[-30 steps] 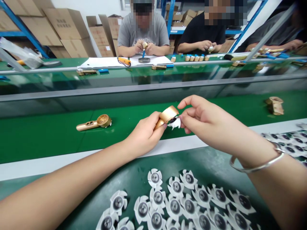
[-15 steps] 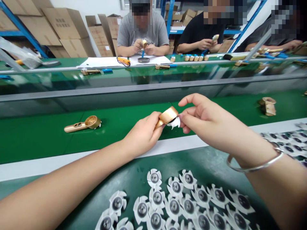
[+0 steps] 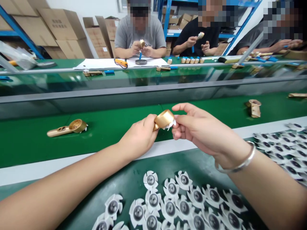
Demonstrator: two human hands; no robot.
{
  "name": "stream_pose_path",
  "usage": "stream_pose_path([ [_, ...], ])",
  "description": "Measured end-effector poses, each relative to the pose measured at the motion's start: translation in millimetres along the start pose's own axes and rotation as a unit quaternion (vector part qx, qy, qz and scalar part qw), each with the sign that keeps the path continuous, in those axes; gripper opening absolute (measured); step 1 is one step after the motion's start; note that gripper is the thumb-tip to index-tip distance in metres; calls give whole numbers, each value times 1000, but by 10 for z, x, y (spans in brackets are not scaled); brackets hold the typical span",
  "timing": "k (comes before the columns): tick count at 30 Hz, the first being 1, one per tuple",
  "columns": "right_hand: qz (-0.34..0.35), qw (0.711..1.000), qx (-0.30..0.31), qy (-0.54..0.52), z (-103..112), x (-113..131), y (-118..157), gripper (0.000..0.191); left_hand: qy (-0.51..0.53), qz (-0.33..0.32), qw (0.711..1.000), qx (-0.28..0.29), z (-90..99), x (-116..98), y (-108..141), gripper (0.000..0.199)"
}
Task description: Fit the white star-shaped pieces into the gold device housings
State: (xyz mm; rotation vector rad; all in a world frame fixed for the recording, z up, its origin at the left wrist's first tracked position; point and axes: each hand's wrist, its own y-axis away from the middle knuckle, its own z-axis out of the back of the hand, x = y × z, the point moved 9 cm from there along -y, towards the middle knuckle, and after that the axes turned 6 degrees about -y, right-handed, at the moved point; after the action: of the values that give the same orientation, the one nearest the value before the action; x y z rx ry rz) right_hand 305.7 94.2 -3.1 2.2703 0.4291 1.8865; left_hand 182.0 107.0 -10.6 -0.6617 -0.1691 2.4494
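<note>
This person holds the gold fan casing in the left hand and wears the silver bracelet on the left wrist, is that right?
Not quite: the silver bracelet is on the right wrist, as the head view shows. The left hand does hold the gold fan casing.

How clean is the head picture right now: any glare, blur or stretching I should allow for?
Head view: pale reflections streak the far green strip; head view: the white fan rotors at the right edge look soft and stretched; head view: the gold housing in the left hand catches a bright highlight, its outline readable; head view: the upper right corner is dark.
</note>
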Motion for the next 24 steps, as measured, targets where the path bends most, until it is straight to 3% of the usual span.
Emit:
stream_pose_path([
  [2,-63,995,31,-74,-70,-90,-9,18,23,-2,1000,2,-1,5,-10,9],
  [4,-69,992,59,-82,-69,-77,-65,12,32,15,999,1,9,75,-42,10],
  [5,-45,997,51,-33,13,-30,-121,12,25,28,999,0,17,133,-64,13],
  [7,31,988,-34,149,363,135,-248,17,-22,50,999,1,32,262,-116,19],
  [10,108,886,-235,385,1071,423,-302,17,-149,34,988,19,10,380,-179,24],
  [14,87,787,-400,462,1884,469,-156,12,-293,33,955,42,-65,471,-161,32],
  [19,4,733,-464,496,2430,284,36,18,-309,68,949,-9,-2,481,-117,53],
  [24,-77,702,-450,547,2555,260,-80,25,-216,0,974,-73,138,235,-121,54],
])
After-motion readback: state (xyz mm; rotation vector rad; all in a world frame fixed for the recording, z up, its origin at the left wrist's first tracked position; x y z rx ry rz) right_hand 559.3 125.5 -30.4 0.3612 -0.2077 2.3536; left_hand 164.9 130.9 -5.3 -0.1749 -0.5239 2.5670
